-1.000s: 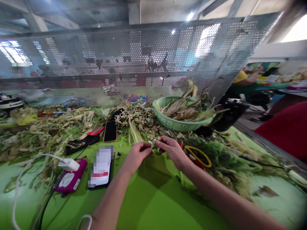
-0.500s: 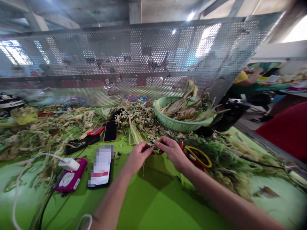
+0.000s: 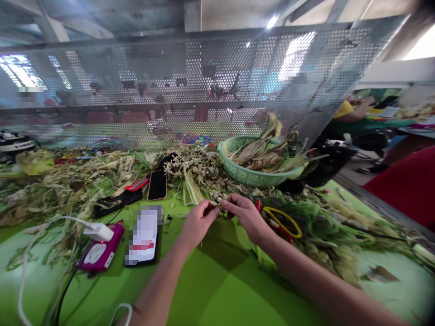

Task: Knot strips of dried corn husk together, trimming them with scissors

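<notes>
Both left hand (image 3: 197, 222) and right hand (image 3: 245, 216) pinch small plant bit (image 3: 219, 204), partly hidden, on near side of basket (image 3: 253, 178); husk pile (image 3: 190, 164), dark phone (image 3: 157, 185) left of basket on bench (image 3: 217, 290)

On the desk (image 3: 217, 290), the nearer phone (image 3: 144, 240) lies left of the left hand (image 3: 197, 222), between this hand and a box (image 3: 114, 236), while fibres (image 3: 316, 217) lie right of the right hand (image 3: 247, 217). Behind both hands is a heap of plant scraps (image 3: 193, 164), and to its right stands the basket (image 3: 261, 179) with husks (image 3: 251, 157) inside, before the partition (image 3: 163, 68).
</notes>
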### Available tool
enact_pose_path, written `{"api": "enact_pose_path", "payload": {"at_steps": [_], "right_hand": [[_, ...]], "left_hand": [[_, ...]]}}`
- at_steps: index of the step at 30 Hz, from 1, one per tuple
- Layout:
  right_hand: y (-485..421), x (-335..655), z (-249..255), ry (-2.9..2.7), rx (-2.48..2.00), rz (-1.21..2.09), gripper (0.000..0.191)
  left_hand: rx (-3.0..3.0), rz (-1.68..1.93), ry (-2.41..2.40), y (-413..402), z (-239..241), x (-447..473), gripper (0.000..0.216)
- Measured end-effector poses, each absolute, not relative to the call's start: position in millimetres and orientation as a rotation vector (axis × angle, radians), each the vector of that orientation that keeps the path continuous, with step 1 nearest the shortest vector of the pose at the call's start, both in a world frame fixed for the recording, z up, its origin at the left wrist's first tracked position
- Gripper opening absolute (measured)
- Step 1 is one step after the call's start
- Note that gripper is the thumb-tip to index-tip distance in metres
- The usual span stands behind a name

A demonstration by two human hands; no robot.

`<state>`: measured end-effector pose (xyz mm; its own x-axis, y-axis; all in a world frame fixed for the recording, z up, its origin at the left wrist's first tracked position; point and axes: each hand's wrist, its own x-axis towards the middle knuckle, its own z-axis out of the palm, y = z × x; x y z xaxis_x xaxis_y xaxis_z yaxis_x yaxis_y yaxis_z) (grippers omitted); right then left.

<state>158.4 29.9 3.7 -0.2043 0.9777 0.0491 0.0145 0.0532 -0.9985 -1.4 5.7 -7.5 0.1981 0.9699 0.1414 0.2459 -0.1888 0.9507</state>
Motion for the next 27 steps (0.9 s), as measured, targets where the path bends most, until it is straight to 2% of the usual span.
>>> {"api": "enact_pose_path", "payload": {"at_steps": [5, 9, 13, 18, 27], "right_hand": [[28, 158, 4, -1.463, -1.110, 1.288, 0.037], [28, 158, 4, -1.425, -1.103, 1.346, 0.038], [28, 158, 3, -1.417, -1.092, 1.355, 0.039], [28, 158, 2, -1.519, -1.116, 1.262, 0.039], [32, 162, 2, -1.509, -1.109, 1.213, 0.036]], "left_hand": [[1.717, 1.105, 1.274, 5, -7, -1, 0.012], [1.849, 1.182, 1.380, 5, -5, 0, 0.014], [1.708, 1.159, 1.298, 3, -3, 0, 0.009], [1.601, 1.109, 1.263, -1, 3, 0, 0.019], [1.370, 1.193, 1.179, 9, -9, -4, 0.024]]}}
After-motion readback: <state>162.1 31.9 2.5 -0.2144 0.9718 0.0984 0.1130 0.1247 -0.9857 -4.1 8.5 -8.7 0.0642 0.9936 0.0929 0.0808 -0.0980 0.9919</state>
